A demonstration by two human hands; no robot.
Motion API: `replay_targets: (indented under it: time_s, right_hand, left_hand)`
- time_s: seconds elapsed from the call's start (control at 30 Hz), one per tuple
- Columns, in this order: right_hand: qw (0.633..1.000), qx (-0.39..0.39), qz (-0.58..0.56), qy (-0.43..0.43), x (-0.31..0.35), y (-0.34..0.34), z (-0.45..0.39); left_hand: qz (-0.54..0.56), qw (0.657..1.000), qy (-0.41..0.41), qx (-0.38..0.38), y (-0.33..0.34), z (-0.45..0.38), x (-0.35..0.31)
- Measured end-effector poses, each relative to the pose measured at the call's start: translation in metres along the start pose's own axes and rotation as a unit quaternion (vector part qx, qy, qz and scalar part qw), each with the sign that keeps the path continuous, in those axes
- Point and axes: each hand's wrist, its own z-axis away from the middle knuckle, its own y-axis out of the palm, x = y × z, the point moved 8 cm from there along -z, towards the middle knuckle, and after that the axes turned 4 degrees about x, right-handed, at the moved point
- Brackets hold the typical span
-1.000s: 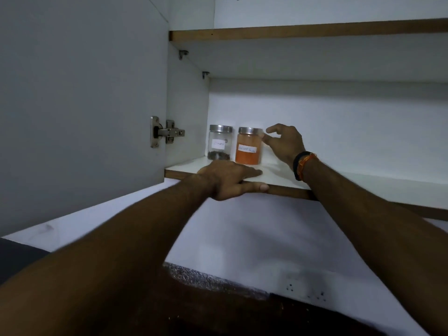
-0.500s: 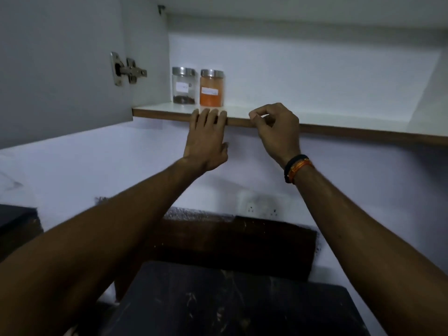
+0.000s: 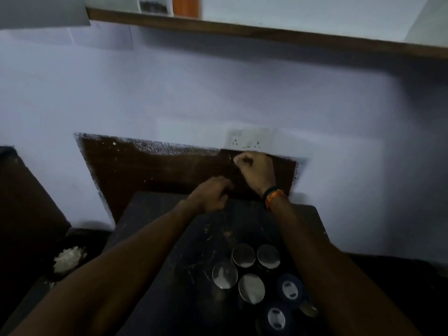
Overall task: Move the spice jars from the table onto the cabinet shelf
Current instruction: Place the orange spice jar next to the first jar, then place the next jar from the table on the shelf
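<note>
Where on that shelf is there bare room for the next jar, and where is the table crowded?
The shelf looks bare to the right of the orange jar, which stands beside the clear jar at its left end. The table is bare left of the silver lids; its near right is crowded with jars.

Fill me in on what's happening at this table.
A person is moving spice jars up to the wooden-edged cabinet shelf. An orange-filled jar and a clear jar stand there. Both hands, left and right, hold nothing above the dark table, where four steel-lidded jars wait.
</note>
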Motion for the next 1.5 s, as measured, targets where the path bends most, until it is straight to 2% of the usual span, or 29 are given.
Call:
replay_targets:
  time_s: [0.17, 0.37, 0.43, 0.53, 0.7, 0.87, 0.97, 1.2, 1.27, 1.37, 1.43, 1.5]
  right_hand:
    - [0.988, 0.110, 0.037, 0.106, -0.081, 0.057, 0.071]
    - [0.961, 0.210, 0.114, 0.136, -0.128, 0.106, 0.149]
    - [0.953, 0.229, 0.153, 0.128, -0.137, 0.116, 0.168]
    - [0.945, 0.231, 0.219, 0.069, -0.141, 0.127, 0.189]
    - [0.899, 0.280, 0.338, -0.001, -0.148, 0.150, 0.216]
    - [0.888, 0.273, 0.369, -0.012, -0.149, 0.159, 0.227]
    - [0.883, 0.274, 0.382, -0.002, -0.151, 0.163, 0.225]
    - [0.937, 0.209, 0.279, 0.030, -0.139, 0.159, 0.211]
    - [0.945, 0.223, 0.234, 0.042, -0.133, 0.160, 0.203]
    - [0.960, 0.237, 0.139, 0.047, -0.122, 0.154, 0.188]
    - [0.962, 0.254, 0.073, 0.063, -0.113, 0.148, 0.180]
    - [0.961, 0.265, 0.012, 0.079, -0.104, 0.139, 0.171]
  left_hand:
    - [0.124, 0.987, -0.077, 0.069, 0.101, 0.044, 0.028]
    - [0.174, 0.968, -0.142, 0.115, 0.178, 0.086, 0.042]
    - [0.175, 0.967, -0.143, 0.119, 0.189, 0.095, 0.043]
    - [0.195, 0.960, -0.155, 0.130, 0.200, 0.107, 0.048]
    - [0.226, 0.947, -0.181, 0.142, 0.211, 0.120, 0.057]
    - [0.229, 0.944, -0.198, 0.132, 0.219, 0.133, 0.061]
    - [0.280, 0.925, -0.229, 0.115, 0.221, 0.141, 0.067]
    - [0.425, 0.845, -0.322, 0.031, 0.222, 0.159, 0.084]
    - [0.489, 0.795, -0.357, -0.016, 0.223, 0.161, 0.087]
    - [0.594, 0.699, -0.389, -0.087, 0.223, 0.163, 0.089]
    - [0.661, 0.641, -0.379, -0.090, 0.224, 0.163, 0.088]
    - [0.724, 0.582, -0.366, -0.058, 0.226, 0.162, 0.082]
